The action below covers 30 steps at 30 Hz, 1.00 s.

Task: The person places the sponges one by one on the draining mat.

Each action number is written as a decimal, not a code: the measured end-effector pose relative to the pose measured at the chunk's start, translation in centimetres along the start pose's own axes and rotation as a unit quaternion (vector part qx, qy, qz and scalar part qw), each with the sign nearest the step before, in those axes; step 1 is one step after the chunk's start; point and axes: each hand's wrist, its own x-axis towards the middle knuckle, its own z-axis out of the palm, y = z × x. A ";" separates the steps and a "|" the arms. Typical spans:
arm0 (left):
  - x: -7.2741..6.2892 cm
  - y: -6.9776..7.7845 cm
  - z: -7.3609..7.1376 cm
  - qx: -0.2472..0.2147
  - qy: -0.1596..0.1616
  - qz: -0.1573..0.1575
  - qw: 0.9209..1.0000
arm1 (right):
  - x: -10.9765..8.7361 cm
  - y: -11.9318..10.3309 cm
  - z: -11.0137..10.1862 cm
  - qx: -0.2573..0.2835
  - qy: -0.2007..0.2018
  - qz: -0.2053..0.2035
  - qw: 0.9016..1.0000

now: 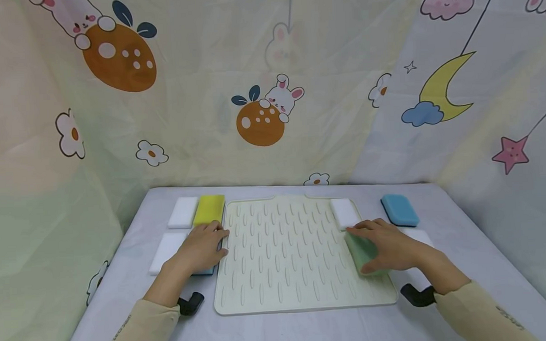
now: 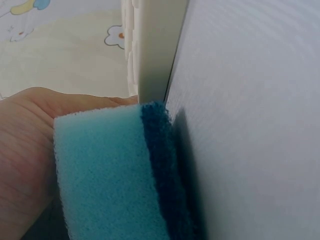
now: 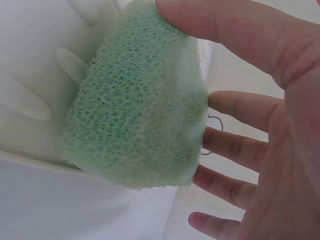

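A cream ridged board (image 1: 276, 260) lies in the middle of the table. My right hand (image 1: 386, 247) pinches a porous green sponge (image 3: 140, 105) over the board's right side, the thumb on one edge and fingertips on the opposite edge in the right wrist view. Just beyond that sponge, a white block (image 1: 345, 213) lies on the board's far right corner. My left hand (image 1: 205, 247), fingers loosely spread, reaches to the board's left edge. Beneath it, largely covered in the head view, is a blue sponge (image 2: 112, 170) with a dark scouring side facing the table.
Left of the board lie a yellow sponge (image 1: 209, 209) and two white blocks, one farther back (image 1: 183, 212) and one nearer (image 1: 165, 252). A blue sponge (image 1: 400, 209) with a dark underside sits at the far right. More white pieces (image 1: 417, 281) lie partly behind the right hand.
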 end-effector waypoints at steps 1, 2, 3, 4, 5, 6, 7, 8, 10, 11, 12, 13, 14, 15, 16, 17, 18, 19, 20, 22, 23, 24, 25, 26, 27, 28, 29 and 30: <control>0.0 0.0 0.0 0.000 0.000 -0.001 1.000 | 0.1 0.0 0.1 -0.002 -0.001 0.000 1.000; 0.0 0.0 0.0 -0.001 0.000 -0.002 1.000 | 0.1 0.0 0.1 -0.004 -0.001 0.000 1.000; 0.0 0.0 0.0 -0.001 0.000 -0.002 1.000 | 0.2 0.0 0.1 -0.005 -0.001 0.002 1.000; 0.1 0.0 -0.1 -0.002 0.000 -0.003 1.000 | 0.2 -0.1 0.2 -0.005 -0.002 0.003 1.000; 0.1 0.1 -0.1 -0.002 0.001 -0.003 1.000 | 0.3 -0.1 0.2 -0.004 -0.002 0.003 1.000; 0.0 0.1 -0.1 -0.003 0.001 -0.003 1.000 | 0.3 -0.1 0.2 -0.005 -0.002 0.004 1.000; 0.1 0.1 -0.1 -0.004 0.001 -0.004 1.000 | 0.3 -0.1 0.3 -0.005 -0.002 0.004 1.000; 0.1 0.1 -0.1 -0.004 0.002 -0.003 1.000 | 0.4 -0.2 0.3 -0.003 -0.003 0.004 1.000; 0.0 0.1 -0.1 -0.003 0.003 -0.002 1.000 | 0.4 -0.2 0.4 0.001 -0.004 0.005 1.000; 0.0 0.0 -0.1 -0.002 0.003 -0.001 1.000 | 0.5 -0.2 0.4 0.002 -0.004 0.005 1.000; 0.0 0.0 0.0 -0.001 0.003 -0.001 1.000 | 0.5 -0.2 0.4 0.004 -0.005 0.006 1.000; 0.0 0.0 0.0 0.000 0.003 0.000 1.000 | 0.5 -0.2 0.5 0.005 -0.005 0.007 1.000; 0.0 0.0 0.0 0.002 0.003 0.000 1.000 | 0.5 -0.2 0.5 0.007 -0.005 0.008 1.000; 0.0 0.0 0.0 0.003 0.003 0.001 1.000 | 0.5 -0.2 0.5 0.007 -0.006 0.009 1.000; 0.0 0.0 0.0 0.003 0.002 0.002 1.000 | 0.5 -0.3 0.5 0.008 -0.007 0.010 1.000; 0.0 0.0 0.0 0.003 0.002 0.001 1.000 | 0.5 -0.3 0.5 0.009 -0.006 0.011 1.000; 0.1 0.0 0.0 0.003 0.002 0.001 1.000 | 0.5 -0.3 0.6 0.010 -0.007 0.012 1.000; 0.0 0.0 0.0 0.003 0.002 0.001 1.000 | 0.5 -0.3 0.6 0.010 -0.006 0.011 1.000; 0.1 0.0 0.0 0.003 0.002 0.000 1.000 | 0.5 -0.3 0.6 0.011 -0.005 0.009 1.000; 0.1 0.1 0.0 0.002 0.002 0.000 1.000 | 0.5 -0.4 0.7 0.012 -0.003 0.007 1.000; 0.1 0.1 -0.1 0.001 0.001 -0.002 1.000 | 0.5 -0.4 0.7 0.012 -0.002 0.005 1.000; 0.0 0.1 -0.1 0.000 0.001 -0.001 1.000 | 0.5 -0.4 0.8 0.011 -0.002 0.003 1.000; 0.0 0.1 -0.1 0.000 0.001 -0.001 1.000 | 0.5 -0.4 0.8 0.011 -0.001 0.000 1.000; 0.0 0.1 -0.1 0.000 0.000 -0.002 1.000 | 0.5 -0.4 0.8 0.011 -0.002 0.001 1.000; 0.0 0.1 -0.1 -0.001 0.000 -0.002 1.000 | 0.5 -0.4 0.9 0.012 -0.003 0.001 1.000; 0.0 0.2 -0.2 -0.001 -0.001 -0.002 1.000 | 0.5 -0.4 0.9 0.013 -0.003 0.001 1.000; 0.0 0.2 -0.2 -0.001 -0.001 -0.003 1.000 | 0.5 -0.4 1.0 0.015 -0.003 0.002 1.000; 0.0 0.2 -0.2 -0.001 -0.002 -0.003 1.000 | 0.5 -0.5 1.0 0.017 -0.003 0.002 1.000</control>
